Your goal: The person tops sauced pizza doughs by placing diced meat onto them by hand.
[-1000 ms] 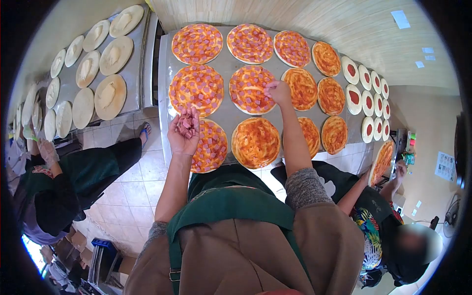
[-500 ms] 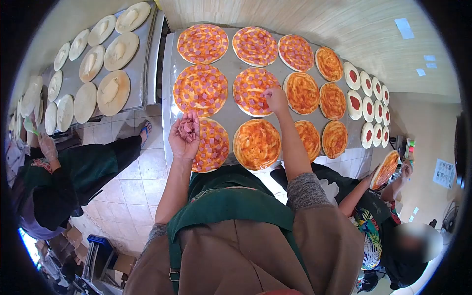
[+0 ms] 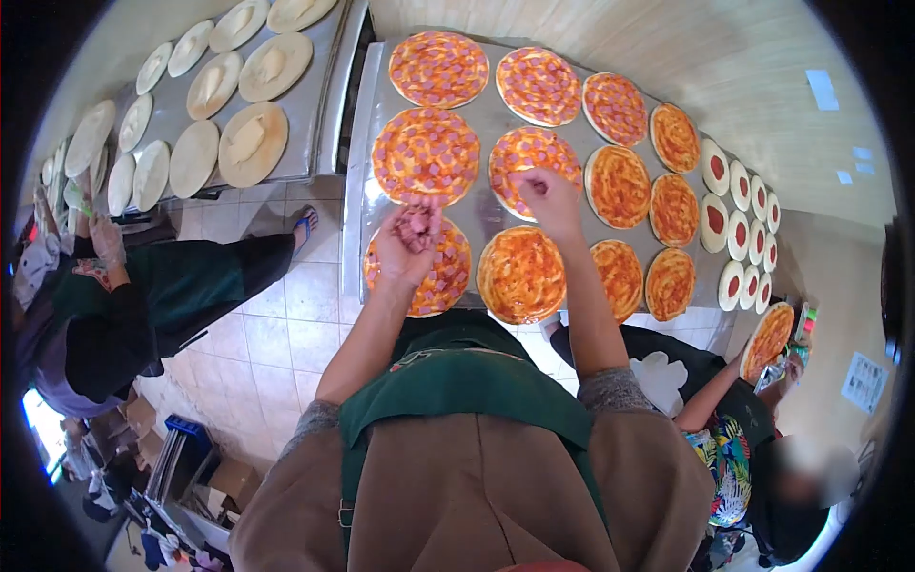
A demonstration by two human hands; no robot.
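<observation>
My left hand is palm up, cupped round a small pile of pink meat cubes, above the lower-left pizza with cubes on it. Over the right side of the middle-row pizza, topped with sauce and cubes, is my right hand, its fingers pinched together. Whatever lies between those fingertips is too small to make out. Just below, a pizza base carries only sauce. More bases with cubes or sauce lie around them in rows.
The metal table also holds small white rounds with red centres. Plain dough discs fill another table at the left. A co-worker at the right holds a sauced base; a gloved co-worker stands left.
The view has turned, shifting the tables rightward in the picture. My right hand has moved slightly over the same pizza, still pinched. My left hand keeps its cubes and is nearer my right.
</observation>
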